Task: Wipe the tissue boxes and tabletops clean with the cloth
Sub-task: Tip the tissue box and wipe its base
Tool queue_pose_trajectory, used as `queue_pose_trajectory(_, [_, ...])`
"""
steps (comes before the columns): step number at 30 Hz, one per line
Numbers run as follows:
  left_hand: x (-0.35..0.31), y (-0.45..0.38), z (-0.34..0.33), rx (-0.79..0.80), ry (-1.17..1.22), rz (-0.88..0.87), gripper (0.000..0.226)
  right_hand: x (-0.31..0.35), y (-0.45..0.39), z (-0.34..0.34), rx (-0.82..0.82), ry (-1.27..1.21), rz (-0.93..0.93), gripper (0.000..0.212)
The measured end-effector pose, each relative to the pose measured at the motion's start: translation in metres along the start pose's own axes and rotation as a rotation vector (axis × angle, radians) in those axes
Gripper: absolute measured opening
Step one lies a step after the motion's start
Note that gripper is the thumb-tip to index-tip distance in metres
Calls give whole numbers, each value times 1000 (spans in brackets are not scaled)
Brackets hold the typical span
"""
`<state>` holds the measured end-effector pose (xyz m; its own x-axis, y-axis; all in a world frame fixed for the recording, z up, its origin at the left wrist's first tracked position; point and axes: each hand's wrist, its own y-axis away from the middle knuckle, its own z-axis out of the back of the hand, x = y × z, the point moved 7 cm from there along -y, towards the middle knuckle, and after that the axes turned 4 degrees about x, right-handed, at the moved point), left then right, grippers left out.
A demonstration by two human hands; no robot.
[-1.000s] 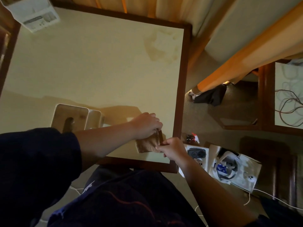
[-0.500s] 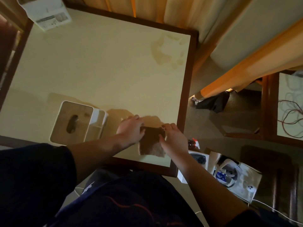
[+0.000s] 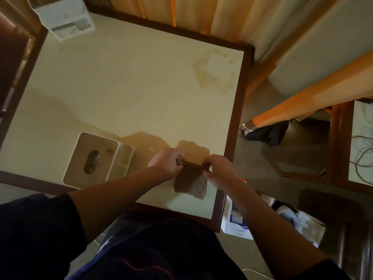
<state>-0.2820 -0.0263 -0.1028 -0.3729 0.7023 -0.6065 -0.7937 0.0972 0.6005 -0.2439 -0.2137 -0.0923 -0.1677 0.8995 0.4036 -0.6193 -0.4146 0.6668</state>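
Note:
A brown cloth [image 3: 190,183] hangs folded just above the near right part of the cream tabletop [image 3: 129,87]. My left hand [image 3: 166,164] pinches its upper left corner and my right hand [image 3: 219,170] pinches its upper right corner. A white tissue box [image 3: 92,160] with an oval slot and a side compartment stands on the table to the left of my hands. A faint stain [image 3: 214,73] marks the tabletop's far right corner.
A white carton [image 3: 62,19] sits at the table's far left corner. The table has a dark wooden rim [image 3: 237,118]. Curtains hang behind it. On the floor to the right lie boxes and bags [image 3: 292,221]. A second table with cables [image 3: 363,148] stands at the far right.
The cloth, held flat against the table between both hands half a second ago, is now lifted by its top edge, pinched at both corners. My view has shifted a little to the left.

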Motion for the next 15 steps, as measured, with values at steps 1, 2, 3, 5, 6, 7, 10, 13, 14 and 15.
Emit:
queue_pose_trajectory(1, [-2, -5, 7, -2, -14, -19, 11, -2, -5, 9, 0, -29, 0, 12])
queue_pose_trajectory(2, [-6, -10, 16, -7, -25, -28, 10, -4, -12, 19, -6, -62, 0, 11])
queue_pose_trajectory(3, [-9, -18, 25, -17, -23, -29, 12, -4, -20, 30, -18, -87, 5, 9])
queue_pose_trajectory(5, [-15, -38, 46, -69, -5, -26, 16, -2, -42, 52, -46, -104, 10, 10])
queue_pose_trajectory(6, [-18, -50, 58, -101, 3, -30, 17, 0, -53, 64, -65, -101, 8, 10])
queue_pose_trajectory(7, [-20, -60, 69, -138, 13, -38, 14, 2, -64, 75, -88, -94, 5, 9])
queue_pose_trajectory(10, [-35, -102, 103, -218, 9, -67, 10, 5, -102, 110, -188, -74, -26, 9])
queue_pose_trajectory(13, [-49, -144, 136, -289, -35, -94, 10, 7, -133, 140, -363, -47, -97, 10])
queue_pose_trajectory(14, [-52, -156, 145, -312, -42, -105, 12, 10, -139, 148, -455, -20, -101, 14])
queue_pose_trajectory(15, [-52, -167, 152, -329, -50, -115, 16, 15, -143, 151, -542, 19, -82, 20])
